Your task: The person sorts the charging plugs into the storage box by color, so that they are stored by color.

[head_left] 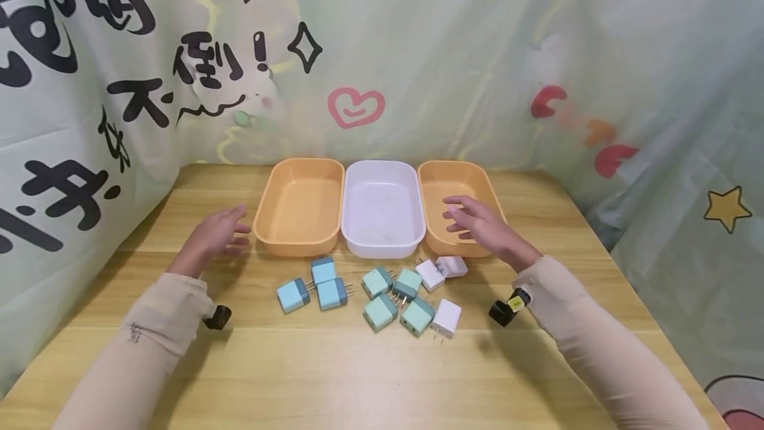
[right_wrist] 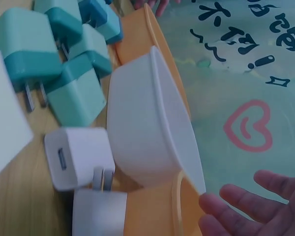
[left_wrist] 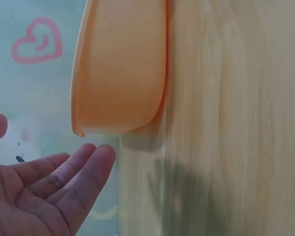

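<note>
My left hand [head_left: 219, 234] hovers beside the left orange bin [head_left: 301, 208], its fingers relaxed and apart from the rim. In the left wrist view the fingers [left_wrist: 91, 184] point toward that bin's near end. My right hand [head_left: 477, 223], holding nothing, is over the right orange bin [head_left: 456, 181] with fingers loosely spread. Between the orange bins stands a white bin [head_left: 384, 211]. In front of them lie blue plug chargers [head_left: 292, 295], green plug chargers [head_left: 380, 312] and white plug chargers [head_left: 446, 317], their metal prongs pointing various ways.
The wooden table [head_left: 334, 377] carries everything. A printed cloth [head_left: 442, 65] with lettering and a pink heart hangs behind and along both sides. Small black devices [head_left: 217, 317] are strapped at both wrists.
</note>
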{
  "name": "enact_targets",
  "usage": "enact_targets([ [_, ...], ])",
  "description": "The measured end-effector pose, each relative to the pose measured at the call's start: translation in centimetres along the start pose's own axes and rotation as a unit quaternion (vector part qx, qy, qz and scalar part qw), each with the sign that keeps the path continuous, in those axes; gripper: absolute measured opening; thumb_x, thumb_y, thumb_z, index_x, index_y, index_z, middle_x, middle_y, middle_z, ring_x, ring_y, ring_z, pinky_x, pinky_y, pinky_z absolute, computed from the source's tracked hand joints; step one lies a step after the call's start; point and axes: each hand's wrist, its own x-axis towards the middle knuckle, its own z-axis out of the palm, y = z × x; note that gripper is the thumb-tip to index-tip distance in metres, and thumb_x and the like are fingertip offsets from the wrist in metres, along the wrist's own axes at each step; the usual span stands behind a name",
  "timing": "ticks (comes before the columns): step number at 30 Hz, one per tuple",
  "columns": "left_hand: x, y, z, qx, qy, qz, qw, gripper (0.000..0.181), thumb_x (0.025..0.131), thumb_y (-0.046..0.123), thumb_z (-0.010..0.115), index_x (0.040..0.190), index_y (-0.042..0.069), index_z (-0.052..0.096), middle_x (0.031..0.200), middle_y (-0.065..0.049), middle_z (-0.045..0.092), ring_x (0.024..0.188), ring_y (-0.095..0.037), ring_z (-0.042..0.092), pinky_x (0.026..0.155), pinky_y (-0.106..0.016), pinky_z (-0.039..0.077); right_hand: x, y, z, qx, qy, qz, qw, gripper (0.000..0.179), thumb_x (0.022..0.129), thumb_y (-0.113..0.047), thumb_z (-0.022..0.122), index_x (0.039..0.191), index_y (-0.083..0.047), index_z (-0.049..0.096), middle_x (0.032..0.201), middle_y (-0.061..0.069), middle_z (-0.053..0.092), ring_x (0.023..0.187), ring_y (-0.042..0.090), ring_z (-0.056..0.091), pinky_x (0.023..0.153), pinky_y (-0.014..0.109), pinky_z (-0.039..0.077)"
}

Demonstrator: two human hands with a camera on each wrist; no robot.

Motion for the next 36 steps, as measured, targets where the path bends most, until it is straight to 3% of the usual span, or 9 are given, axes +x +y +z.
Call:
enact_targets([
  [9, 0.8, 0.0, 0.2, -0.034, -0.008, -0.013, 0.9993, 0.080, 0.101, 0.057, 0.029, 0.154, 0.000, 0.012, 0.141, -0.034, 0.036, 0.111, -0.040, 0.055, 0.090, -0.044, 0.056, 1.3, -1.2, 1.4, 0.050, -0.055, 0.030, 0.9967, 0.053, 0.106, -0.035, 0.035, 0.147, -0.001, 0.032, 0.136, 0.031, 0.045, 0.117, 0.046, 0.052, 0.104, 0.055, 0.043],
  [17, 1.8, 0.2, 0.7, -0.032, -0.002, -0.024, 0.9992, 0.067, 0.103, 0.048, 0.031, 0.152, 0.003, 0.025, 0.134, -0.029, 0.042, 0.098, -0.032, 0.060, 0.086, -0.043, 0.058, 2.0, -2.3, 3.1, 0.078, -0.086, 0.037, 0.9925, 0.054, 0.106, -0.036, 0.034, 0.146, -0.001, 0.033, 0.138, 0.030, 0.043, 0.117, 0.042, 0.052, 0.104, 0.055, 0.042],
  [20, 2.0, 0.2, 0.7, -0.033, -0.003, -0.026, 0.9991, 0.066, 0.104, 0.046, 0.030, 0.153, 0.004, 0.023, 0.135, -0.029, 0.042, 0.097, -0.031, 0.059, 0.085, -0.042, 0.058, 2.2, -2.7, 3.7, 0.089, -0.099, 0.036, 0.9904, 0.054, 0.106, -0.036, 0.033, 0.146, 0.001, 0.032, 0.138, 0.031, 0.042, 0.118, 0.042, 0.052, 0.104, 0.055, 0.042],
  [24, 2.0, 0.1, 0.8, -0.024, 0.005, -0.017, 0.9996, 0.067, 0.104, 0.045, 0.031, 0.153, 0.001, 0.022, 0.134, -0.030, 0.043, 0.097, -0.032, 0.059, 0.083, -0.041, 0.059, 2.6, -3.1, 4.7, 0.101, -0.112, 0.028, 0.9882, 0.054, 0.106, -0.036, 0.033, 0.145, 0.001, 0.033, 0.136, 0.032, 0.044, 0.117, 0.043, 0.053, 0.102, 0.053, 0.045],
  [30, 1.6, -0.5, 1.3, 0.033, 0.020, 0.008, 0.9992, 0.057, 0.103, 0.025, 0.046, 0.147, -0.007, 0.030, 0.121, -0.031, 0.053, 0.093, -0.034, 0.065, 0.075, -0.037, 0.061, 2.9, -3.0, 6.1, 0.126, -0.144, 0.040, 0.9808, 0.054, 0.106, -0.035, 0.032, 0.146, 0.001, 0.032, 0.136, 0.029, 0.046, 0.116, 0.040, 0.054, 0.099, 0.049, 0.048],
  [36, 2.4, -0.5, 0.9, -0.003, 0.012, 0.016, 0.9998, 0.055, 0.101, 0.016, 0.049, 0.148, -0.006, 0.029, 0.124, -0.030, 0.050, 0.094, -0.032, 0.064, 0.077, -0.035, 0.061, 3.4, -3.4, 6.8, 0.129, -0.151, 0.049, 0.9788, 0.055, 0.105, -0.041, 0.033, 0.145, -0.003, 0.037, 0.133, 0.021, 0.051, 0.114, 0.034, 0.057, 0.098, 0.047, 0.049],
])
